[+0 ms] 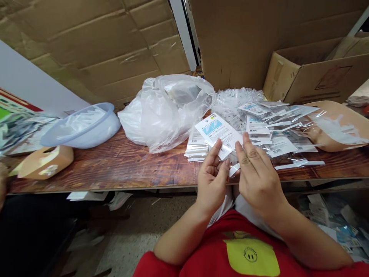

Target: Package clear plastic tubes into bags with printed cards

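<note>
A white printed card with a blue picture (pixel 215 130) is held up, tilted, above the table's front edge. It seems to sit in a clear plastic sleeve, with a pale strip showing below it. My left hand (pixel 211 184) pinches its lower left edge between thumb and fingers. On the lower right edge, my right hand (pixel 259 181) has its fingers pressed together, with the thumb hidden. Just behind the card lies a stack of similar cards (pixel 196 143). Right of my hands is a heap of clear-sleeved cards (pixel 281 144).
Small clear plastic pieces (pixel 240 98) are piled behind the cards. A white plastic bag (pixel 161 115), a blue basin (pixel 95 129) and an orange tray (pixel 46 163) stand leftward. Rightward are another orange tray (pixel 323 138) and a cardboard box (pixel 311 82). Someone's hand (pixel 2 181) shows far left.
</note>
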Tool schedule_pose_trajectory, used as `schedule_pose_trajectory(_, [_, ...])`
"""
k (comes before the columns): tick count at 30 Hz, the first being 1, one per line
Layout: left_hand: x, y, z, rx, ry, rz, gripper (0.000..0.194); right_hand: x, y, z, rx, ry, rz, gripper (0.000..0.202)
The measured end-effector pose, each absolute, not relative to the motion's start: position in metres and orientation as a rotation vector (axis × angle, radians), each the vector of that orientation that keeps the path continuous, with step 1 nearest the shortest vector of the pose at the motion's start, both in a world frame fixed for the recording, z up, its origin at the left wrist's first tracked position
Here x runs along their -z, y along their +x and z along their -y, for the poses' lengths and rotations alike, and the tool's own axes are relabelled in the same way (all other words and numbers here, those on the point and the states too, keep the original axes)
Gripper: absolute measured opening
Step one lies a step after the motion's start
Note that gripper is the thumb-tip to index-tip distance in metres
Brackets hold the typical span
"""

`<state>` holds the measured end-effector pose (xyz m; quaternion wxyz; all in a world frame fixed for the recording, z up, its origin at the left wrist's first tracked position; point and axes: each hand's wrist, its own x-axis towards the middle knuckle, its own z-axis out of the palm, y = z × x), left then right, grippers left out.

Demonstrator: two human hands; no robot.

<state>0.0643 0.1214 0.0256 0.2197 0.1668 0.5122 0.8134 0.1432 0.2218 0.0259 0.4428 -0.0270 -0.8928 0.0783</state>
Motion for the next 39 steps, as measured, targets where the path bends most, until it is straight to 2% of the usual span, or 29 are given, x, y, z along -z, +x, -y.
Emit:
schedule_pose_trajectory(8, [-0.019, 0.074, -0.127, -2.1, 0.555, -1.522, 0.071, -0.03, 0.144, -0.224, -0.07, -0.325, 2.226, 0.061])
schedule_pose_trajectory(15, [-0.017, 0.08, -0.131, -2.036, 0.775, -1.614, 0.057, -0.019, 0.146, -0.21, -0.51, -0.196, 2.081, 0.053])
schedule_pose_trajectory(20, [-0.022, 0.072, -0.127, -2.026, 0.662, -1.557, 0.066, -0.03, 0.159, -0.226, -0.772, 0.062, 1.991, 0.057])
schedule_pose_trajectory(24, [-0.026, 0.065, -0.121, -2.057, 0.569, -1.442, 0.064, -0.046, 0.178, -0.256, -0.792, 0.023, 1.813, 0.056])
schedule_pose_trajectory(26, [-0.028, 0.065, -0.12, -2.039, 0.574, -1.417, 0.063, -0.05, 0.185, -0.274, -0.808, -0.042, 1.926, 0.059])
schedule_pose_trajectory(30, [-0.031, 0.068, -0.116, -1.893, 0.617, -1.408, 0.063, -0.046, 0.191, -0.302, -1.022, -0.042, 2.286, 0.08])
schedule_pose_trajectory(34, [-0.033, 0.066, -0.11, -1.755, 0.79, -1.44, 0.059, -0.037, 0.194, -0.312, -1.166, -0.005, 2.326, 0.074])
schedule_pose_trajectory(39, [-0.038, 0.061, -0.108, -1.569, 1.186, -1.665, 0.067, -0.036, 0.201, -0.313, -1.117, 0.007, 2.294, 0.068])
